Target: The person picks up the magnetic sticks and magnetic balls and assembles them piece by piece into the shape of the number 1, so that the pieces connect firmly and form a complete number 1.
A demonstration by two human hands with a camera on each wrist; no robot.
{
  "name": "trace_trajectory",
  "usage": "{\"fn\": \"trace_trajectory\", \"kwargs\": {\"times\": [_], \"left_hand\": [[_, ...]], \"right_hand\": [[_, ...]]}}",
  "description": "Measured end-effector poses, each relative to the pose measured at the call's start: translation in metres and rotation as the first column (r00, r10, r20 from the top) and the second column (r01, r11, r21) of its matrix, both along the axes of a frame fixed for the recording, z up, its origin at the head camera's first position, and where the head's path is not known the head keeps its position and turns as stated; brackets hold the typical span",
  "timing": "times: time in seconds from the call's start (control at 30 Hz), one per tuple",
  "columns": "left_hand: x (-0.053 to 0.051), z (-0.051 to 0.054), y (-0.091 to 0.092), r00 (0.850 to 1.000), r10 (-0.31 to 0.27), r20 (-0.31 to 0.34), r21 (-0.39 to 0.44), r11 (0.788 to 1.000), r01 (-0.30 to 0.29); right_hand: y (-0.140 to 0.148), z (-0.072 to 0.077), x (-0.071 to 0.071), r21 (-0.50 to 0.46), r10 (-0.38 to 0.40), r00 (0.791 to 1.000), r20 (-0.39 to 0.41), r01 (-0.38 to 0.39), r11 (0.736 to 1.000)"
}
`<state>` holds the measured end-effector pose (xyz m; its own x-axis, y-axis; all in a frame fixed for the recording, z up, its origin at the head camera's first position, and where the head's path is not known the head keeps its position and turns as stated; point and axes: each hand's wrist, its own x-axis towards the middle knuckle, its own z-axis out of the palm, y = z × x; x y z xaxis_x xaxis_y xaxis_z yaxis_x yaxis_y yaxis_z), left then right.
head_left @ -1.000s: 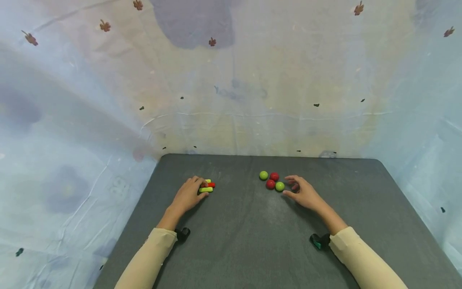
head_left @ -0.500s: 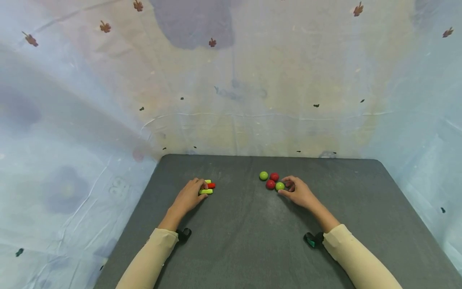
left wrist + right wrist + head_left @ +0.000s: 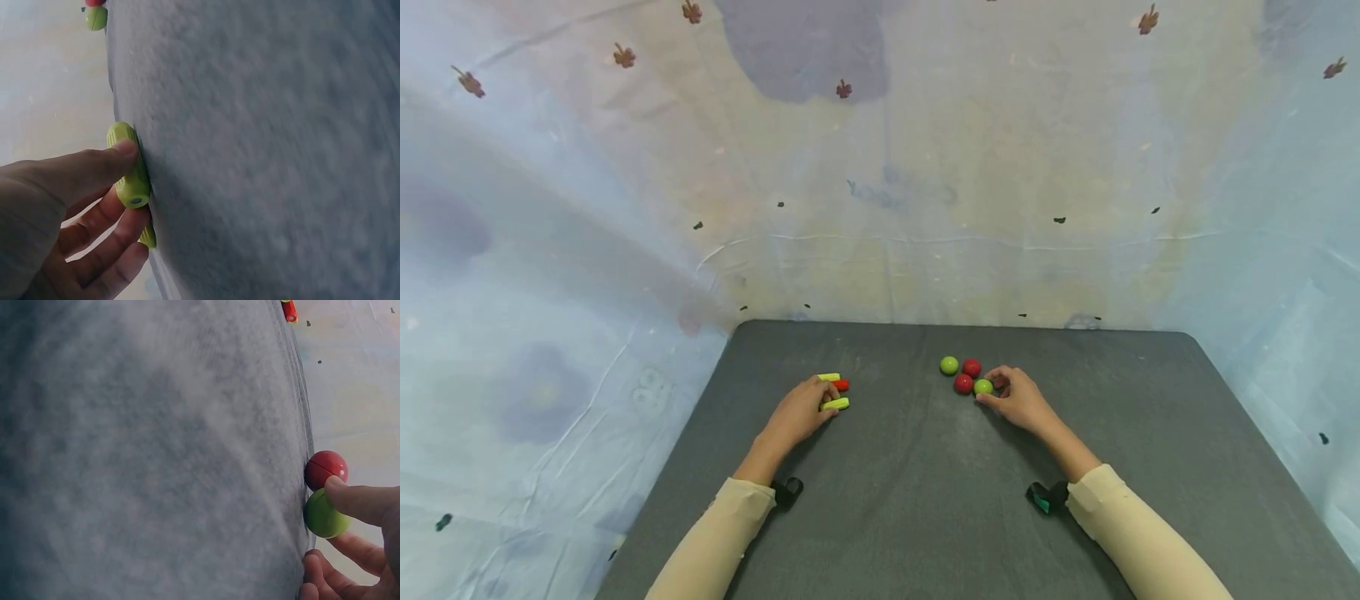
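My left hand (image 3: 801, 408) pinches a short yellow-green ridged stick (image 3: 132, 178) between thumb and fingers, low over the table. Just beyond it lie a red stick (image 3: 841, 385) and a second yellow-green stick (image 3: 828, 377). On the other side, thumb and fingers of my right hand (image 3: 1024, 402) close around the nearest green ball (image 3: 325, 515), which still sits on the table. A red ball (image 3: 326, 470) stands right beside it. Another red ball (image 3: 972, 367) and a green ball (image 3: 949, 366) complete the cluster.
Everything lies on a dark grey cloth-covered table (image 3: 887, 492) with rounded far corners. A pale patterned sheet (image 3: 910, 167) hangs behind it and at the sides. Black straps with cameras (image 3: 1047, 497) are on both wrists.
My right hand has moved left onto the green ball. My left hand has drawn the nearest yellow-green stick slightly toward me, away from the red one.
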<state>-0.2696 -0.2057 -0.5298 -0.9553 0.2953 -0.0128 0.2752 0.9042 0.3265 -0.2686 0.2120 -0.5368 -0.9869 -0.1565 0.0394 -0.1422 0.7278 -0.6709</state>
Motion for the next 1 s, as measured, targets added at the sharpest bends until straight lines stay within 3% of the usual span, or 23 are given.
{"fn": "trace_trajectory", "kwargs": {"times": [0.33, 0.6, 1.0], "left_hand": [[0.006, 0.004, 0.017, 0.998, -0.064, -0.027, 0.107, 0.992, 0.067], [0.01, 0.008, 0.033, 0.997, -0.065, 0.043, 0.182, 0.982, 0.056], [0.021, 0.012, 0.062, 0.987, -0.157, 0.043, 0.229, 0.963, 0.144]], "right_hand": [[0.004, 0.003, 0.004, -0.023, -0.033, 0.998, 0.055, 0.034, 0.999], [0.007, 0.006, 0.009, -0.05, -0.051, 0.998, 0.031, 0.052, 0.997], [-0.001, 0.022, 0.026, -0.12, 0.004, 1.0, -0.009, -0.005, 0.993]]}}
